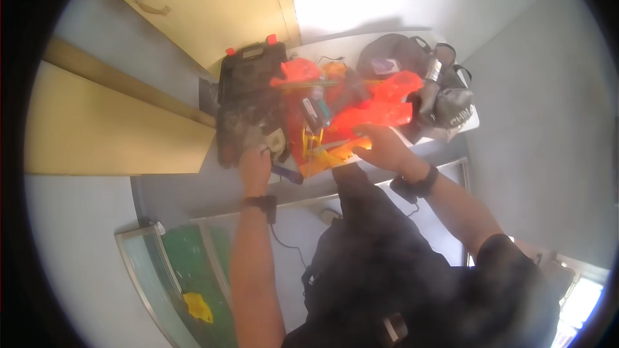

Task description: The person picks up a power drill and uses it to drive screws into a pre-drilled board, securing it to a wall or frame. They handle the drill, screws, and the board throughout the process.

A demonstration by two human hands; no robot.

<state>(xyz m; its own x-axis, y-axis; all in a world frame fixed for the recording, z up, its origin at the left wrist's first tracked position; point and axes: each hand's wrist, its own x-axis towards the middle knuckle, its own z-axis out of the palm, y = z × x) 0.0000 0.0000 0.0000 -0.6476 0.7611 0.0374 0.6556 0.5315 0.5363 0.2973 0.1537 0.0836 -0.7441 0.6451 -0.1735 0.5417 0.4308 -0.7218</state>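
My left hand (255, 169) is closed at the front edge of an open black tool case (227, 106). Whether its curled fingers pinch anything is too blurred to tell. Beside those fingers lies a beige piece (276, 142), and a dark blue-purple object (288, 174) rests just right of the hand. My right hand (385, 149) reaches with fingers apart over an orange-yellow plastic bag (345, 150), touching or just above it. Between the hands are a yellow plastic frame (313, 140) and a black-and-teal cordless power tool (316, 113) on crumpled red plastic bags (390, 111).
Grey bags (445, 106) fill the right end of the white table (474, 121). A pale yellow cabinet door (213, 6) stands behind on the left, with another yellow panel (116, 125) nearer. Below left, a yellow piece (197, 307) lies on a green surface (184, 261). Cables hang from both wrist straps.
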